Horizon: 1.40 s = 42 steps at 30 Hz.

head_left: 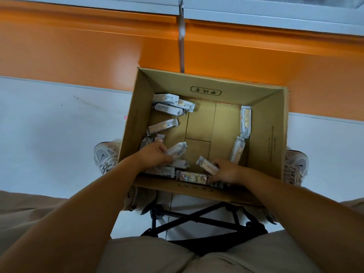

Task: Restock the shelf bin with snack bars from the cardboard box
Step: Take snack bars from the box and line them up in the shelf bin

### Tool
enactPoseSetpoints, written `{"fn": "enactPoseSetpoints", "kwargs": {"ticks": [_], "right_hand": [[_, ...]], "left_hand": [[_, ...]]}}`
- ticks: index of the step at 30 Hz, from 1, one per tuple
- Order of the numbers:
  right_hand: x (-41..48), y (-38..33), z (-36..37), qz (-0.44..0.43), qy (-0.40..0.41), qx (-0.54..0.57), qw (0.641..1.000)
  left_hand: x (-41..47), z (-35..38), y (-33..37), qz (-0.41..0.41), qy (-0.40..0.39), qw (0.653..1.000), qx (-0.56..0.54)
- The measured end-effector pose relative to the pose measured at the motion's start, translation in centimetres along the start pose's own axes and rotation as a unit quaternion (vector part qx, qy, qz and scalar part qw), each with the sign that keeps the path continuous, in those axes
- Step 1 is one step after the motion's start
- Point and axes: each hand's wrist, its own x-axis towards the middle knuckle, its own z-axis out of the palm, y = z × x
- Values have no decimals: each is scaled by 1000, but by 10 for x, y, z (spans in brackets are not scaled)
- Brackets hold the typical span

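Note:
An open cardboard box (pixel 266 123) stands on the floor between my feet. Several white-wrapped snack bars lie scattered on its bottom, some at the far left (pixel 169 107), two along the right wall (pixel 245 121), and more at the near edge. My left hand (pixel 155 154) is inside the box at the near left and grips a snack bar (pixel 177 150). My right hand (pixel 226 172) is at the near middle and holds another bar (pixel 206 165) that sticks out up and to the left. No shelf bin is in view.
The base of an orange shelf unit (pixel 78 50) runs across the top, with a grey-white ledge (pixel 256 14) above it. The floor (pixel 49 125) is pale grey. My shoes (pixel 105 154) flank the box. The black cross frame of a folding stool (pixel 197 221) lies beneath me.

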Motion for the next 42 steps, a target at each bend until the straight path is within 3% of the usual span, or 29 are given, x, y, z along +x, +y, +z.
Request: {"fn": "enactPoseSetpoints", "kwargs": {"ticks": [6, 10, 14, 19, 23, 26, 30, 33, 38, 42], "right_hand": [[-3, -6, 3, -4, 0, -40, 999], [-6, -7, 2, -10, 22, 15, 1000], [-16, -13, -9, -17, 74, 79, 994], [-33, -22, -29, -49, 189, 238, 952], [-48, -34, -34, -93, 263, 336, 900], [-62, -52, -29, -143, 267, 344, 889], [-86, -74, -20, -202, 252, 351, 879], [-113, -87, -29, -229, 241, 334, 882], [-177, -114, -74, -298, 181, 250, 903], [-237, -140, -117, -329, 223, 178, 900]], "left_hand": [[-3, 8, 4, -21, 4, 998, -67], [-9, 19, 18, -6, -32, 998, -54], [-10, 20, 25, -5, -7, 988, -154], [-11, 15, 36, 1, 102, 943, -318], [-22, 11, 56, 48, 51, 920, -386], [-38, 11, 82, 88, 29, 912, -399], [-52, 0, 106, 122, -22, 862, -492], [-67, -20, 118, 152, -36, 857, -492], [-113, -71, 154, 229, -17, 887, -400], [-157, -112, 186, 286, 13, 903, -322]]}}
